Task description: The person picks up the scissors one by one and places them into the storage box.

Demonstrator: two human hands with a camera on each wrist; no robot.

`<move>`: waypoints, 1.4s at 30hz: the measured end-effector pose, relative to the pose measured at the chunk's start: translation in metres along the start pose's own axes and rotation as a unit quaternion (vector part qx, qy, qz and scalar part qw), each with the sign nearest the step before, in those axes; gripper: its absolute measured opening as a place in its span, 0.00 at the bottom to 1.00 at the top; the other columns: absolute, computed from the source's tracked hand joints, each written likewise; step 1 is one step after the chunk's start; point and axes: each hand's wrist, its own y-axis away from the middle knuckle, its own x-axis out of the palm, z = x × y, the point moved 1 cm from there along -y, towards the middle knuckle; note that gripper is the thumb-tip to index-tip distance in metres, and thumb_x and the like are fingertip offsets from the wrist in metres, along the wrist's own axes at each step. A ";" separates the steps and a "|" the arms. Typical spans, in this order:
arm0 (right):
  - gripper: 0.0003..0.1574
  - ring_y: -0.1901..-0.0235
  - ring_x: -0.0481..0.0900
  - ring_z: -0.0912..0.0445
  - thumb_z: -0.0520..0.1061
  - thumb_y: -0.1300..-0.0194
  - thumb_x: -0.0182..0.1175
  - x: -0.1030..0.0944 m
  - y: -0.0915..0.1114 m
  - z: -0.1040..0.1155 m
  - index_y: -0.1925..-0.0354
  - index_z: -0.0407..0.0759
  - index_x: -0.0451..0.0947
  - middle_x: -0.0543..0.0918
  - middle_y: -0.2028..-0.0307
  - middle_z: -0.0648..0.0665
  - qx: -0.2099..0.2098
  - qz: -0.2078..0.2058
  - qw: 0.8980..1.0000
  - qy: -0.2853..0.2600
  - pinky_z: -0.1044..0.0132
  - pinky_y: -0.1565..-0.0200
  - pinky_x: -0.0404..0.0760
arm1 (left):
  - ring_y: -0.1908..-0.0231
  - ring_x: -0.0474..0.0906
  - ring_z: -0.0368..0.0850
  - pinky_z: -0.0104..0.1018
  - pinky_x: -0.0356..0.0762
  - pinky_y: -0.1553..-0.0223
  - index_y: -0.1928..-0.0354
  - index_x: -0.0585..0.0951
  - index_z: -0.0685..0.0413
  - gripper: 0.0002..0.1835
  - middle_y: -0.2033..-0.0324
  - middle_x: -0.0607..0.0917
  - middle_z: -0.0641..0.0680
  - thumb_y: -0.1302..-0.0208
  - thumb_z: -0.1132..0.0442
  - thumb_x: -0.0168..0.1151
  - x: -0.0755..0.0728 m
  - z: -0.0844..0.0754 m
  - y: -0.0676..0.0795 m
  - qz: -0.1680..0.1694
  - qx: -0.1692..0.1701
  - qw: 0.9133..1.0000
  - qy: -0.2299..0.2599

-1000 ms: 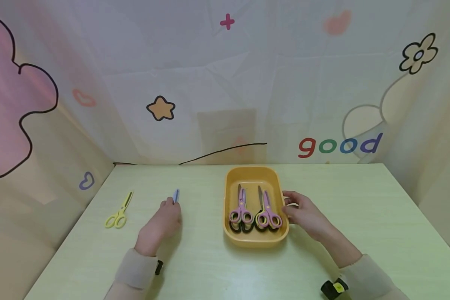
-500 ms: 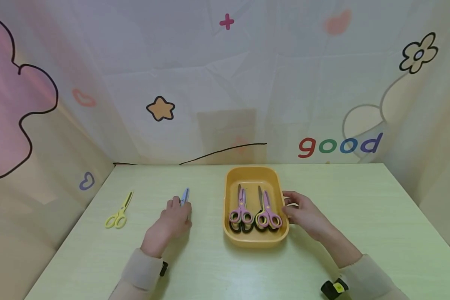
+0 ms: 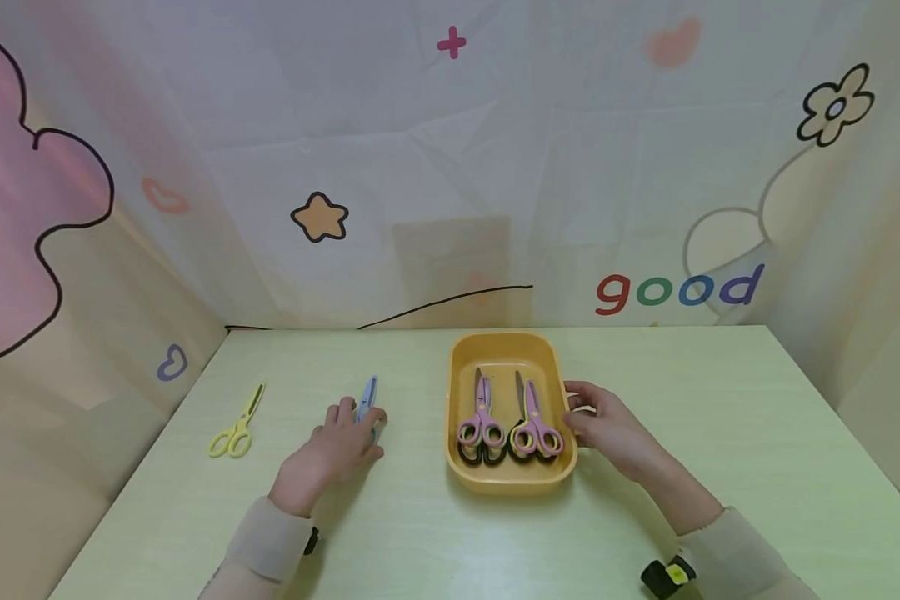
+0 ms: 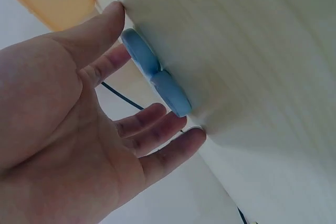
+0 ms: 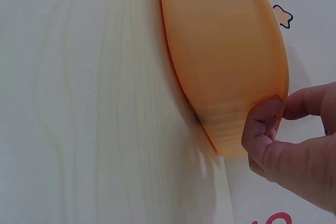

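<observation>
Light blue scissors (image 3: 367, 397) lie on the table with blades pointing away from me. My left hand (image 3: 326, 454) hovers over their handles, its fingers spread. In the left wrist view, the thumb and fingertips stand around the blue handle loops (image 4: 140, 52) without closing on them. My right hand (image 3: 615, 429) pinches the right rim of a yellow plastic tray (image 3: 510, 482). From the right wrist, curled fingers (image 5: 260, 132) press the tray's outer wall. Inside the tray lie two stacks of scissors, with purple scissors (image 3: 483, 421) and more purple scissors (image 3: 538, 429) on top.
Yellow scissors (image 3: 234, 429) lie at the left of the pale wooden table (image 3: 435, 550). Black handles (image 3: 471, 455) show under the stacked scissors. A printed curtain (image 3: 360, 100) hangs behind the table's back edge.
My left hand slid the light blue scissors a little to the right, then loosened its fingers from them and drew back slightly. The right hand and tray stayed in place.
</observation>
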 end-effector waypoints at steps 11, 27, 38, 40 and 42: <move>0.37 0.53 0.75 0.45 0.33 0.27 0.52 0.000 0.001 0.000 0.26 0.24 0.53 0.67 0.45 0.30 0.000 0.000 1.000 -0.004 0.60 0.57 0.85 | 0.59 0.62 0.59 0.47 0.72 0.67 0.43 0.71 0.53 0.15 0.59 0.64 0.64 0.26 0.63 0.63 0.001 0.000 -0.002 0.003 0.008 1.000 0.022; 0.37 0.53 0.75 0.45 0.33 0.27 0.52 0.002 0.002 0.002 0.25 0.25 0.53 0.68 0.45 0.30 0.008 -0.003 1.000 -0.003 0.60 0.57 0.85 | 0.62 0.66 0.61 0.53 0.75 0.64 0.54 0.72 0.58 0.09 0.62 0.68 0.67 0.27 0.66 0.63 0.000 -0.007 -0.008 -0.041 0.025 0.999 -0.008; 0.36 0.53 0.75 0.45 0.33 0.27 0.52 0.003 0.003 0.004 0.26 0.26 0.54 0.68 0.45 0.30 0.007 -0.002 1.000 -0.002 0.61 0.57 0.85 | 0.64 0.66 0.61 0.52 0.74 0.66 0.52 0.73 0.59 0.10 0.62 0.69 0.67 0.29 0.66 0.63 -0.006 -0.026 -0.012 -0.119 0.047 0.992 -0.009; 0.36 0.53 0.75 0.45 0.33 0.27 0.52 0.002 0.003 0.004 0.26 0.26 0.54 0.68 0.45 0.30 0.007 -0.002 1.000 -0.002 0.61 0.57 0.85 | 0.65 0.66 0.60 0.51 0.73 0.66 0.52 0.73 0.58 0.09 0.62 0.69 0.67 0.29 0.65 0.62 -0.006 -0.030 -0.013 -0.123 0.048 0.991 -0.012; 0.36 0.53 0.75 0.45 0.33 0.27 0.52 0.002 0.003 0.004 0.26 0.26 0.54 0.68 0.45 0.30 0.008 -0.003 1.000 -0.002 0.61 0.57 0.85 | 0.65 0.66 0.60 0.51 0.73 0.66 0.52 0.74 0.58 0.09 0.63 0.69 0.66 0.29 0.64 0.61 -0.007 -0.033 -0.014 -0.126 0.049 0.991 -0.011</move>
